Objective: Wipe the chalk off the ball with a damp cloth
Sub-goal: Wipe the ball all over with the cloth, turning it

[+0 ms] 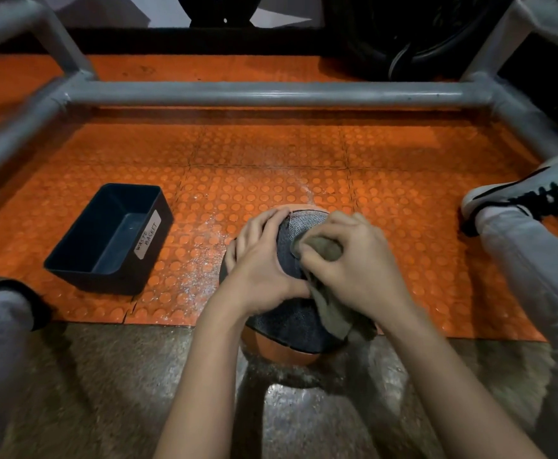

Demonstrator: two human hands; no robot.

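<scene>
A dark grey and orange ball point(296, 321) sits on the floor at the near edge of the orange mat, between my knees. My left hand point(262, 260) lies over its upper left side, fingers curved around it and holding it. My right hand point(350, 260) grips a bunched olive-grey cloth point(325, 276) and presses it against the top of the ball. A loose end of the cloth hangs down the ball's right side. Much of the ball is hidden by both hands.
White chalk dust point(201, 256) is scattered on the orange studded mat point(304, 154) left of the ball. A dark bin labelled "waste basket" point(110, 238) stands at the left. Grey metal frame tubes point(271, 92) cross behind. My shoe point(526, 190) rests at the right.
</scene>
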